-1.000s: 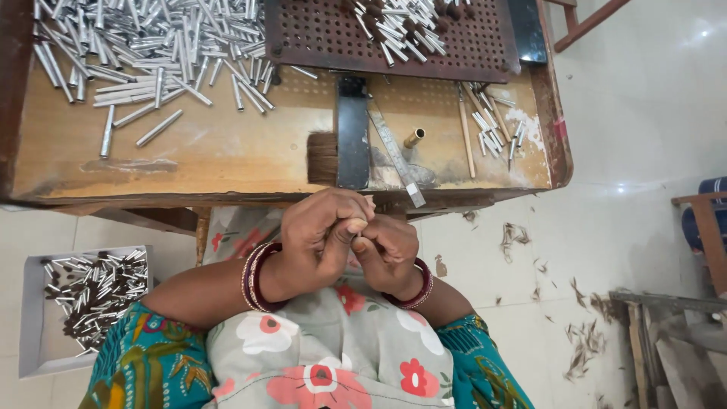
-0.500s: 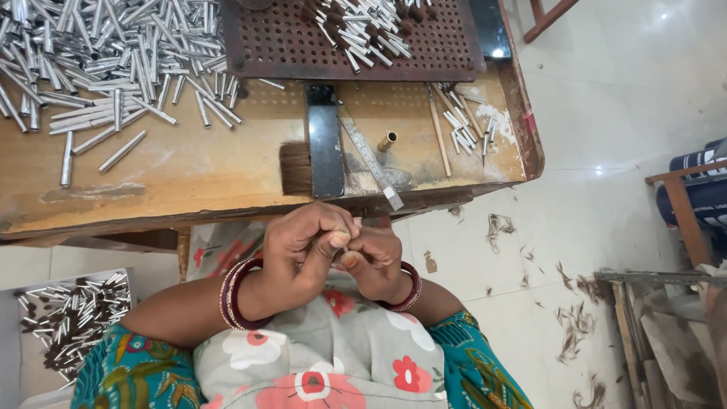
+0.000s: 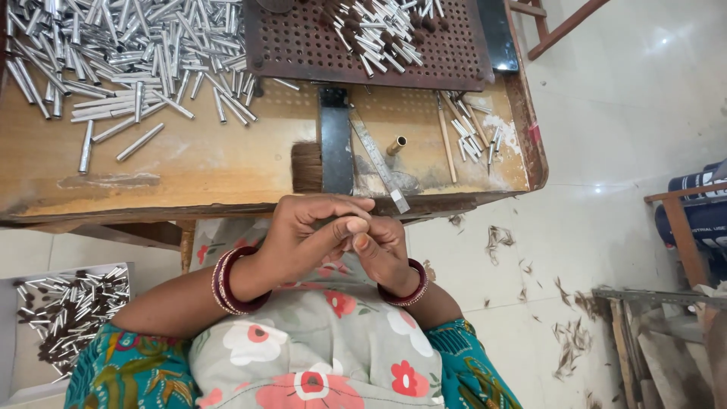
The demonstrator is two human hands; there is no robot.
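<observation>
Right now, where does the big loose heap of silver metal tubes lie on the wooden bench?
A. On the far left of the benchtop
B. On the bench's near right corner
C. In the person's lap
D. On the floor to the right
A: the heap of silver metal tubes spreads over the far left of the wooden bench, beside the brown perforated board.

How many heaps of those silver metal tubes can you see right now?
3 clear heaps: the silver metal tubes piled on the wooden workbench far left; a heap on the brown perforated board; another in the white tray on the floor. More may lie beyond the frame's top edge.
</observation>
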